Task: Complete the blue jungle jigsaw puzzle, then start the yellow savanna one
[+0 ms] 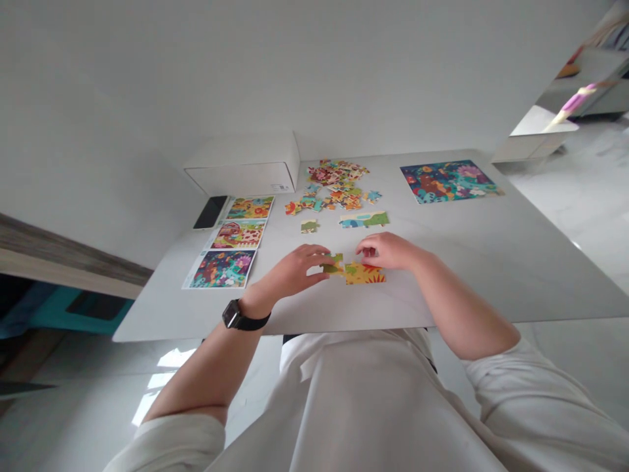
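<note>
My left hand [295, 270], with a black watch on its wrist, has its thumb and fingers around a green and yellow puzzle piece [334, 264] low over the table. Just right of that piece lies a joined strip of yellow puzzle pieces [365, 274] with red and orange leaf shapes. At the strip's upper edge is my right hand [390, 250], its fingers bent but apart from the thumb, with nothing visible between them. Farther back lie a joined blue and green section [364, 220] and a single green piece [309, 226].
Loose puzzle pieces [339, 174] are heaped toward the wall. A finished dark, colourful puzzle [449, 181] lies at the back right. On the left are picture sheets [238, 235], a black phone [211, 212] and a white box [240, 174]. The white table [531, 262] meets the wall.
</note>
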The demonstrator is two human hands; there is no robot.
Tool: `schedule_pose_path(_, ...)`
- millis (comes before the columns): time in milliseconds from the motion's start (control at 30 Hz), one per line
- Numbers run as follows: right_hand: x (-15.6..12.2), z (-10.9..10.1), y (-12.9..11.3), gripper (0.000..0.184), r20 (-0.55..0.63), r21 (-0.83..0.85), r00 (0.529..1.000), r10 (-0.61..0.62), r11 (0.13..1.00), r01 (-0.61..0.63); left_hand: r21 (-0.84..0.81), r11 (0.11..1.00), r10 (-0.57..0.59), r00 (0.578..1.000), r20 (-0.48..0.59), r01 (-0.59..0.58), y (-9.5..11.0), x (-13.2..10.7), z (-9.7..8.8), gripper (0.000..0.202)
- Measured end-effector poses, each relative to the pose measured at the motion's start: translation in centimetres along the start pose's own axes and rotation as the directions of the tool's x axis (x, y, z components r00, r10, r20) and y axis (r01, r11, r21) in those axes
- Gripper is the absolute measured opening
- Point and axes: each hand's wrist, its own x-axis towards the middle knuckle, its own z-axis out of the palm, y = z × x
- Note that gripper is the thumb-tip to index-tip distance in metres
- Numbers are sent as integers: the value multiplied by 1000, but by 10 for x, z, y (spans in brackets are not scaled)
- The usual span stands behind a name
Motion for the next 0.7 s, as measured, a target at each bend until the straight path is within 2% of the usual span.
schedule_pose_path(100,-2,1,-5,24,41,-29,999,-7,1000,8,27,999,-42,999,26,41,-1,-20,11,28)
schedule_pose_path(200,-3,3,-10,28,37,-48,999,-3,999,4,33,998,-56,998,24,56,-2,-28,19,28)
schedule_pose_path(367,-2,8,-16,34,87,-82,996,-9,997,16,51,997,-55,998,38,53,-1,-24,29,28)
schedule_pose_path(467,-1,11,-19,39,125,-98,992,-7,995,19,61,996,-65,998,9,64,-1,-22,32,28)
schedule_pose_path(700,-1,15,-19,42,137,-97,990,-11,995,25,26,997,-76,997,-31,76,-2,-20,36,26)
